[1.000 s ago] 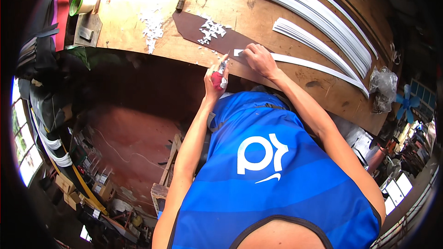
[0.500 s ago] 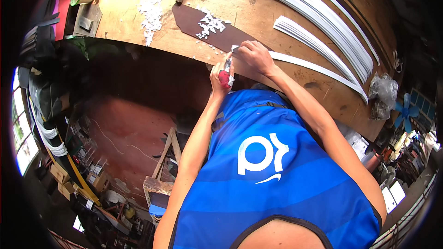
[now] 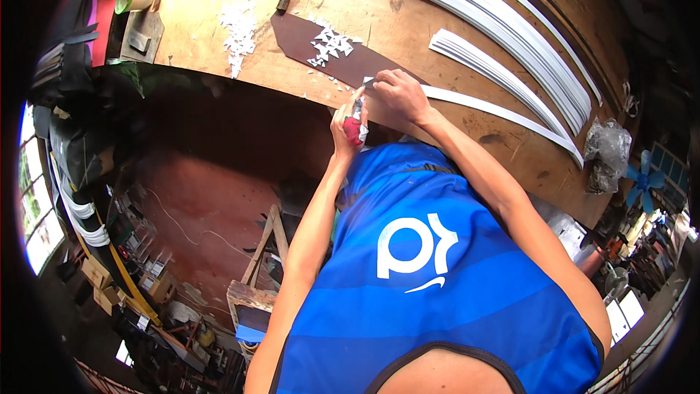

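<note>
Fingers [image 3: 381,79] of right hand [image 3: 405,95] curl over white strip [image 3: 503,111].

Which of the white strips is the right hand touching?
The single strip nearest the blue vest, one end at the right hand; the other strips lie farther back.

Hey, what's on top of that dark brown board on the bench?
On the board lies a loose heap of small white scraps. The right hand, holding a white strip, is over the board's right end. The surface under the heap and whatever that hand covers can't be seen.
</note>
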Demonstrator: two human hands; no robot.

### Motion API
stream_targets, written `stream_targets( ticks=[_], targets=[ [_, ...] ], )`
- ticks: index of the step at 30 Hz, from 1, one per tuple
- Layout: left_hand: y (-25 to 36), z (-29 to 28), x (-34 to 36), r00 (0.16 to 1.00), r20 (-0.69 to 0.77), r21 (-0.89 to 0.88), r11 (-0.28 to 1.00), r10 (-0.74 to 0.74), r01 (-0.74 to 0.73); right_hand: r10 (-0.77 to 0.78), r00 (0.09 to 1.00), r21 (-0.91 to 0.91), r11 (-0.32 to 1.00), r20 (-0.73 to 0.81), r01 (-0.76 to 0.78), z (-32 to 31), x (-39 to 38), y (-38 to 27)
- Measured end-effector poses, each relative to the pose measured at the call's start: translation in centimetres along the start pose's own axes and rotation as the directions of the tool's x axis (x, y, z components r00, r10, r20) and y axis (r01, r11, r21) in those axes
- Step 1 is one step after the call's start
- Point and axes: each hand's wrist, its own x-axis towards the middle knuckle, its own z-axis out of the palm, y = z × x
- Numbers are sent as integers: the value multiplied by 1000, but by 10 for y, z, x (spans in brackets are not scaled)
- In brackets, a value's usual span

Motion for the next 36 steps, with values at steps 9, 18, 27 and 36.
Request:
stream_targets(
  ticks=[9,18,27,36],
  targets=[
    [5,-5,0,998,54,21,1000,10,-12,23,998,13,1000,52,-24,-1,-1,3],
    [7,-8,-1,994,92,110,992,-64,54,91,992,-23,996,86,-90,-20,-12,6],
    [6,-10,-1,996,84,65,998,-29,24,41,995,-62,997,93,-36,-15,-13,10],
    [-6,-6,-3,996,48,28,997,69,-70,-5,984,-68,998,176,17,-6,7,0]
  ],
)
